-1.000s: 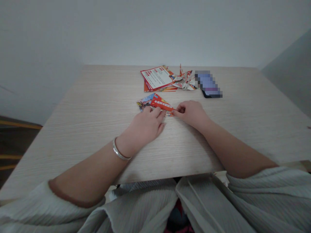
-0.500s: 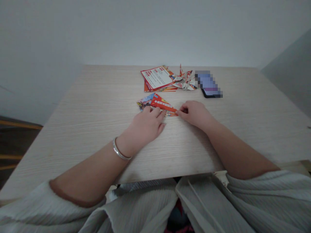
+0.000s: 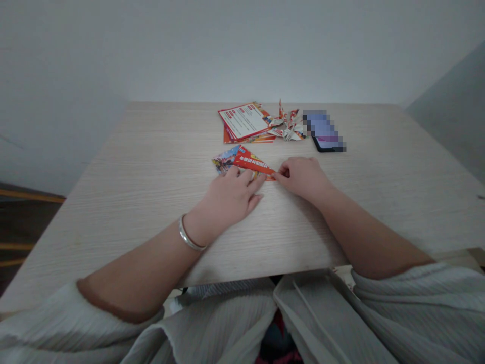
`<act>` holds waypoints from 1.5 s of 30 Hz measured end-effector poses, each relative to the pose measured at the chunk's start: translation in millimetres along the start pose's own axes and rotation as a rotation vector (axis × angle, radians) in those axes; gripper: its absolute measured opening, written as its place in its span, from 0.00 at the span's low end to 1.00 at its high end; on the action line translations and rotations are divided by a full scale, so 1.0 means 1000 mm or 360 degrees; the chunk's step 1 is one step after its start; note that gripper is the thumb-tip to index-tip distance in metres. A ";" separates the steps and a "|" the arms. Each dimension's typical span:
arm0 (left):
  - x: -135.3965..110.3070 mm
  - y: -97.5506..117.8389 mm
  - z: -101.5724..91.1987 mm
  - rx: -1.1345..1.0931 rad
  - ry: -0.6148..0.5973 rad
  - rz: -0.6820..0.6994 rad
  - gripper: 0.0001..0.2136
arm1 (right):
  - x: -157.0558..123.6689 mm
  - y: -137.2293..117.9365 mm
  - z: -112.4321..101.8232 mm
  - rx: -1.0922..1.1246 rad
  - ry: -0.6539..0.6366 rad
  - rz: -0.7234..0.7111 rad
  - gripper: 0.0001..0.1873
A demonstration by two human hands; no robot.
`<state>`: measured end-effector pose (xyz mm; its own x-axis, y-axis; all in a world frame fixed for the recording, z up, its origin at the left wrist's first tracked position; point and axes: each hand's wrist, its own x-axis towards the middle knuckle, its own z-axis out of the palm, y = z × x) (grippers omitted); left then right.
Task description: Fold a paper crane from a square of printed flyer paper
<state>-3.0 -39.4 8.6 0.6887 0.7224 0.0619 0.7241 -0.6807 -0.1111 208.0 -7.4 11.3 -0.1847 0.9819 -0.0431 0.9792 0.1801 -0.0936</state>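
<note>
A folded sheet of printed paper (image 3: 250, 161), red with a colourful picture at its left end, lies on the table in front of me. It narrows to a point toward the right. My left hand (image 3: 233, 194) rests on its near edge with the fingers spread, pressing it against the tabletop. At the right tip, my right hand (image 3: 303, 179) pinches the paper between thumb and forefinger, the other fingers curled in. The left fingers cover part of the near edge.
Behind the folded paper lies a stack of printed sheets (image 3: 246, 121). Beside it are folded paper figures (image 3: 288, 129) that look like cranes. A phone (image 3: 325, 132), partly pixelated, lies to their right. The wooden table (image 3: 151, 151) meets a pale wall at the back.
My left hand's fingers have slid slightly right along the paper's near edge, toward the tip. The right hand keeps its pinch at almost the same place.
</note>
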 end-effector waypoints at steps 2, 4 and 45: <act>0.000 0.001 -0.002 0.0018 -0.0009 -0.0016 0.24 | -0.001 0.000 0.000 -0.0039 0.0016 -0.0020 0.18; 0.001 0.002 -0.003 0.0027 0.0010 -0.0028 0.24 | -0.002 -0.001 0.001 -0.0094 0.0032 -0.0043 0.19; 0.004 0.004 0.003 -0.0094 0.0014 0.0041 0.25 | -0.012 0.029 -0.001 -0.0066 0.0325 -0.0815 0.12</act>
<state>3.0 -38.5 5.3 0.7070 0.7038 0.0688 0.7071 -0.7050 -0.0540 238.4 -14.3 10.4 -0.6220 0.7591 0.1920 0.7718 0.6357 -0.0126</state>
